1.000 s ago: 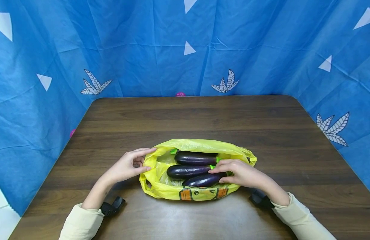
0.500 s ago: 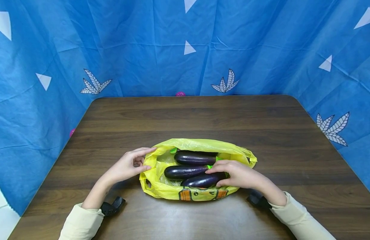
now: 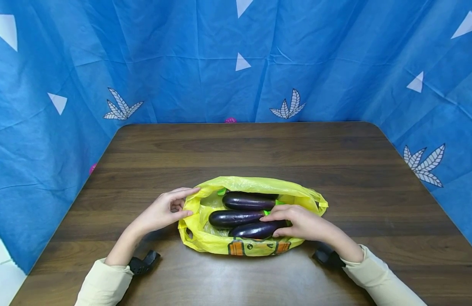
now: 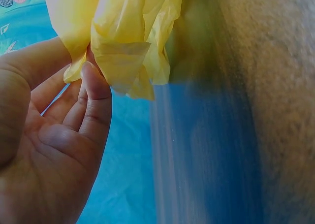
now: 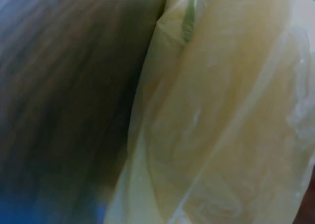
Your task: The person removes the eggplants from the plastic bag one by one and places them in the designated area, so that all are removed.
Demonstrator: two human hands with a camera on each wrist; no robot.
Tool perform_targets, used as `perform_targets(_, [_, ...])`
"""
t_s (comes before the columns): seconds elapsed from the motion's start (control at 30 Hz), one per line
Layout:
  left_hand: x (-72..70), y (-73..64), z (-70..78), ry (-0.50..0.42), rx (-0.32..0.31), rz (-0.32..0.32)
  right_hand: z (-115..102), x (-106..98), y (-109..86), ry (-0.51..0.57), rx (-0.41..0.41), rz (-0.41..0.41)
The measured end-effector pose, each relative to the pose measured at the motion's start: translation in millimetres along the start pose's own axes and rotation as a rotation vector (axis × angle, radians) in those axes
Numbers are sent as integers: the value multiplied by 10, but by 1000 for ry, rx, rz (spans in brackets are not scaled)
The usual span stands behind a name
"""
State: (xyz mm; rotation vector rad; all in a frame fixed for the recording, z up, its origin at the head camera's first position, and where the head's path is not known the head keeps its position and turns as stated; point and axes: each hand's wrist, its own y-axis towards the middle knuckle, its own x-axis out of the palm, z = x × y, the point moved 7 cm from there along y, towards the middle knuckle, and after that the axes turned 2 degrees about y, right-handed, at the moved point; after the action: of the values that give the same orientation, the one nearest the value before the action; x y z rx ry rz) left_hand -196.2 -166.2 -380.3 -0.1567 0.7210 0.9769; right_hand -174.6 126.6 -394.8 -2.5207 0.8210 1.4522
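Note:
A yellow plastic bag [image 3: 259,183] lies on its side along the table with its mouth spread. Inside are a far eggplant [image 3: 247,200], a middle eggplant [image 3: 234,218] and a near eggplant [image 3: 253,230], all dark purple and glossy. At the left end of the bag, my left hand [image 3: 165,211] pinches its rim; the left wrist view shows the thin yellow plastic between thumb and fingers. My right hand [image 3: 299,222] reaches in from the right and grips the near eggplant by its stem end, with fingertips against the middle one. In the right wrist view, the bag's yellow wall hides the hand's work.
The brown wooden table [image 3: 243,148] extends behind and to both sides of the bag. A blue patterned curtain [image 3: 205,89] hangs along its back and sides. Black wrist cameras sit below the left [image 3: 144,262] and right wrists.
My right hand has shifted slightly left inside the bag. The middle and near eggplants have slid a little left with it, while my left hand has stayed on the rim.

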Motion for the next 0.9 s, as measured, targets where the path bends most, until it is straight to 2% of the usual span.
perform_targets(0.2, [5, 2, 1, 2, -3, 3, -7, -6, -1, 11, -14, 8])
perform_targets(0.47, [14, 6, -9, 48, -33, 14, -32, -24, -1, 24, -23, 18])
perform_targets(0.7, [13, 1, -9, 30, -45, 4, -45, -36, 4, 35, -30, 28])
perform_targets(0.9, [9, 3, -12, 1, -17, 0, -49, -50, 8, 45, -39, 49])
